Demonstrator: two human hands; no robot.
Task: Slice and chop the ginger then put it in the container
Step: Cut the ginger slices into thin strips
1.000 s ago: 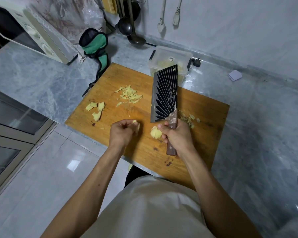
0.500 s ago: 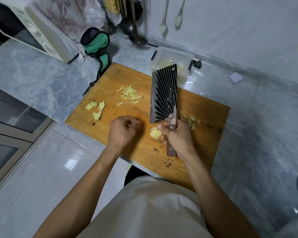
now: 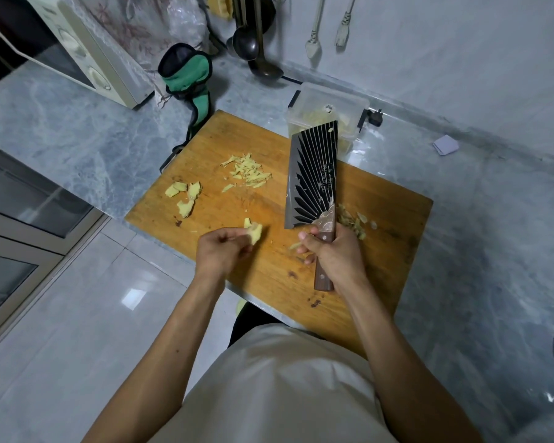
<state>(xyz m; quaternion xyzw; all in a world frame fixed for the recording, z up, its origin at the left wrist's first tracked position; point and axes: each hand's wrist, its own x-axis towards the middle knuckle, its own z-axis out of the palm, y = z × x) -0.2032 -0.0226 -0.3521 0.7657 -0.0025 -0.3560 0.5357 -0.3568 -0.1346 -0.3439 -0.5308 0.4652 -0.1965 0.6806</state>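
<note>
Ginger count on the wooden cutting board (image 3: 394,225): three flat slices (image 3: 184,196) at 9 o'clock, one pile of thin shreds (image 3: 248,171) at 11, one heap of scraps (image 3: 352,221) at 3 beside the blade. Left hand (image 3: 223,252) pinches one ginger piece (image 3: 254,231). Right hand (image 3: 335,252) grips the cleaver (image 3: 314,177) by its wood handle, ribbed dark blade pointing to 12. One clear plastic container (image 3: 328,110) at 12, pale bits inside.
</note>
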